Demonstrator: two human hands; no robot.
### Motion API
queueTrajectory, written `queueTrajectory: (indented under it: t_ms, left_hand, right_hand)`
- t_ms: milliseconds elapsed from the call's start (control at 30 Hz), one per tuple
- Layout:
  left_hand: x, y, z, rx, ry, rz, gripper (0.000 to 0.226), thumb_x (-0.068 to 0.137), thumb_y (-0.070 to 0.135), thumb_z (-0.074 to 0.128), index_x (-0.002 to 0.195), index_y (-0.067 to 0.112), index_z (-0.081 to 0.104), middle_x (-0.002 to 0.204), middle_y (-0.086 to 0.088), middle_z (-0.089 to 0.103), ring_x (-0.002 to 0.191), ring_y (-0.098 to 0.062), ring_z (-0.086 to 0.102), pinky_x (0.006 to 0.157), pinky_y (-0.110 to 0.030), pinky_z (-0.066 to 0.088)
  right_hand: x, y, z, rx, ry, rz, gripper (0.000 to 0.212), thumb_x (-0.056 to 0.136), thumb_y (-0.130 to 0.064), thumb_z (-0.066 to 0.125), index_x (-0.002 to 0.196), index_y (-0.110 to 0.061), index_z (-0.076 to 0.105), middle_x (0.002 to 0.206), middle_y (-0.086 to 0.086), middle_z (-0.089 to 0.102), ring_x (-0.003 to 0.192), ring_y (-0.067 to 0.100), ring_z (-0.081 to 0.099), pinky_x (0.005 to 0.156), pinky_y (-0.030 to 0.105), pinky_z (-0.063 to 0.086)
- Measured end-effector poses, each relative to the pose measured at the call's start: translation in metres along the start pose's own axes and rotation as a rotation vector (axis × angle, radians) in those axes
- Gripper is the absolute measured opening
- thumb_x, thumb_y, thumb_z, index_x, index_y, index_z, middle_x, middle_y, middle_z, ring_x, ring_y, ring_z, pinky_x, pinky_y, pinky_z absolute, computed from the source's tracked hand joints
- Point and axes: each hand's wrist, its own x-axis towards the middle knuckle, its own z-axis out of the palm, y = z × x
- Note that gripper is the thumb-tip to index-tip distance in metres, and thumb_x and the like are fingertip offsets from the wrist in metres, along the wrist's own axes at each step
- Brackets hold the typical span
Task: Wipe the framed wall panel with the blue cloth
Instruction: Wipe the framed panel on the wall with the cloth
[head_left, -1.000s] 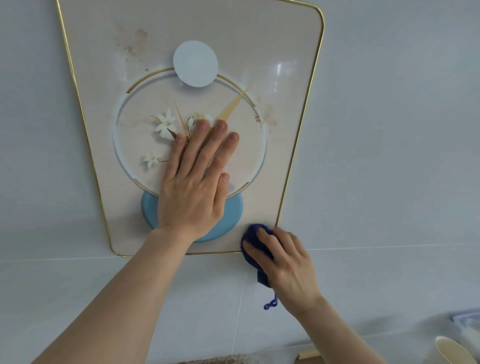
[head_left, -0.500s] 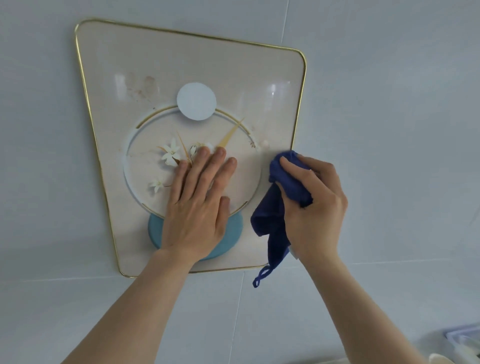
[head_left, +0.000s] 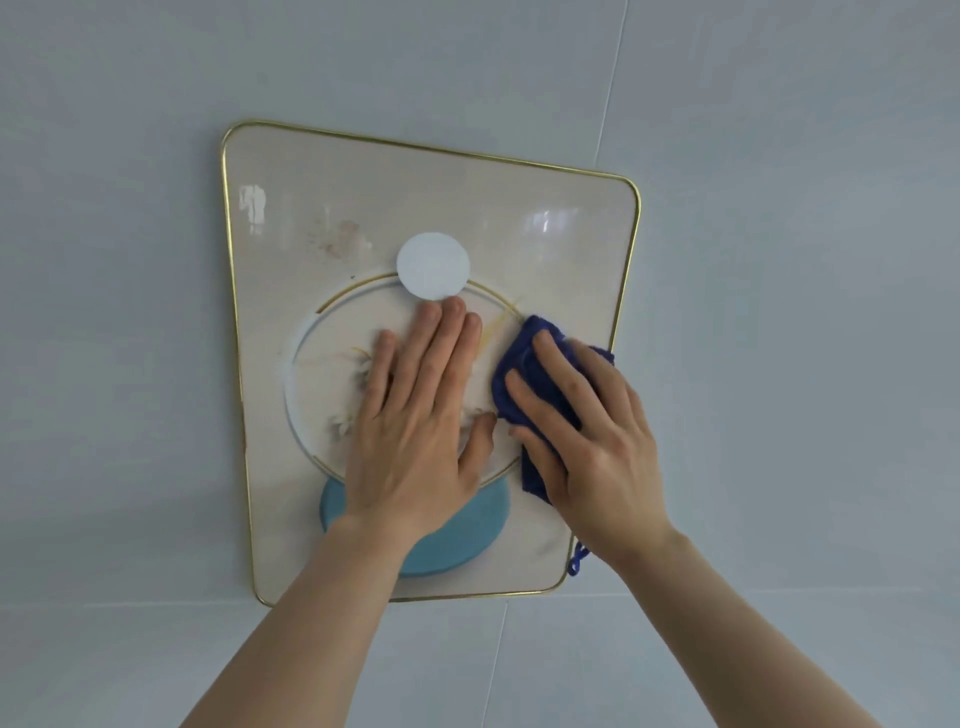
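The framed wall panel (head_left: 519, 208) is cream with a thin gold rim, a white disc near its top, a ring with flowers in the middle and a light blue disc at the bottom. Brownish smudges mark its upper left. My left hand (head_left: 415, 431) lies flat on the ring, fingers spread, holding nothing. My right hand (head_left: 587, 436) presses the blue cloth (head_left: 530, 358) flat against the panel's right side, beside the left hand. The cloth's loop (head_left: 576, 560) hangs below my right wrist.
Pale grey wall tiles (head_left: 779, 260) surround the panel, with grout lines running below it and up the right side.
My right hand has carried the blue cloth from the bottom right corner up onto the panel's right side and pressed it flat. The view has tilted up, so the panel sits lower in frame.
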Motion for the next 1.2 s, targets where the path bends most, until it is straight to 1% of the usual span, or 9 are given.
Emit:
queueTrajectory:
  t_ms: [167,333,467,667,767,867,967,1067,1200]
  left_hand:
    - [0.000,-0.001,0.001,0.000,0.008,0.011,0.080,0.101,0.044,0.045,0.164,0.010,0.010,0.174,-0.006,0.006,0.161,-0.022,0.004,0.131,-0.049,0.005]
    - [-0.001,0.001,0.002,-0.013,0.025,-0.003,0.082,0.098,0.041,0.050,0.164,0.011,0.012,0.174,-0.004,0.008,0.161,-0.021,0.005,0.131,-0.048,0.004]
    - [-0.001,0.002,0.002,-0.005,0.018,-0.013,0.082,0.098,0.042,0.048,0.164,0.011,0.011,0.174,-0.005,0.008,0.161,-0.022,0.005,0.131,-0.050,0.008]
    - [-0.001,0.001,0.002,0.012,0.002,-0.005,0.081,0.101,0.043,0.046,0.164,0.011,0.008,0.174,-0.004,0.005,0.161,-0.021,0.003,0.131,-0.049,0.006]
    - [-0.001,0.000,0.001,0.001,-0.007,-0.001,0.080,0.101,0.043,0.046,0.164,0.011,0.007,0.174,-0.004,0.003,0.161,-0.021,0.001,0.131,-0.049,0.004]
    - [-0.001,-0.001,0.000,-0.022,-0.007,0.000,0.080,0.101,0.042,0.047,0.164,0.011,0.009,0.174,-0.004,0.004,0.161,-0.021,0.001,0.131,-0.048,0.003]
    - [-0.001,0.000,-0.001,-0.048,-0.008,-0.008,0.082,0.100,0.041,0.050,0.164,0.011,0.010,0.174,-0.004,0.006,0.161,-0.021,0.002,0.131,-0.047,0.001]
    - [0.000,0.001,-0.005,-0.064,-0.020,-0.014,0.082,0.099,0.040,0.052,0.164,0.010,0.011,0.174,-0.005,0.008,0.161,-0.022,0.003,0.131,-0.050,0.007]
    - [0.000,0.003,-0.020,-0.130,-0.054,-0.020,0.079,0.099,0.037,0.052,0.164,0.010,0.015,0.174,-0.005,0.010,0.161,-0.021,0.004,0.130,-0.051,0.014]
  right_hand:
    - [-0.009,0.013,0.000,-0.080,0.009,-0.089,0.030,0.093,-0.004,0.074,0.120,-0.016,0.077,0.144,0.009,0.063,0.128,0.038,0.061,0.102,0.047,0.053]
    - [0.044,0.023,-0.004,-0.028,0.205,0.126,0.026,0.091,-0.004,0.074,0.115,-0.014,0.079,0.136,0.011,0.068,0.115,0.039,0.059,0.094,0.048,0.052]
    - [0.083,0.020,-0.002,0.037,0.258,0.172,0.030,0.090,-0.001,0.071,0.117,-0.012,0.078,0.136,0.010,0.068,0.112,0.037,0.057,0.095,0.048,0.050]
    - [0.051,0.002,0.003,0.027,0.156,-0.001,0.030,0.089,0.001,0.070,0.116,-0.011,0.078,0.138,0.010,0.068,0.114,0.040,0.063,0.095,0.048,0.050]
    - [0.024,-0.003,0.003,0.012,0.115,-0.013,0.030,0.091,0.002,0.065,0.115,-0.012,0.078,0.136,0.009,0.069,0.113,0.038,0.063,0.094,0.046,0.051]
    - [-0.004,0.000,0.002,-0.025,0.055,-0.006,0.038,0.083,0.010,0.068,0.113,-0.012,0.078,0.135,0.007,0.070,0.113,0.036,0.063,0.093,0.044,0.052]
    - [-0.026,0.005,-0.003,-0.039,-0.002,0.029,0.044,0.077,0.012,0.070,0.111,-0.013,0.078,0.133,0.005,0.070,0.112,0.033,0.062,0.092,0.040,0.051]
    - [-0.025,-0.003,-0.009,-0.024,-0.033,0.104,0.038,0.078,0.005,0.064,0.105,-0.016,0.080,0.127,0.002,0.073,0.105,0.029,0.062,0.085,0.037,0.053]
    - [-0.005,-0.020,-0.031,0.043,-0.152,0.253,0.044,0.068,0.012,0.079,0.096,-0.021,0.082,0.110,-0.006,0.078,0.089,0.029,0.065,0.068,0.034,0.053]
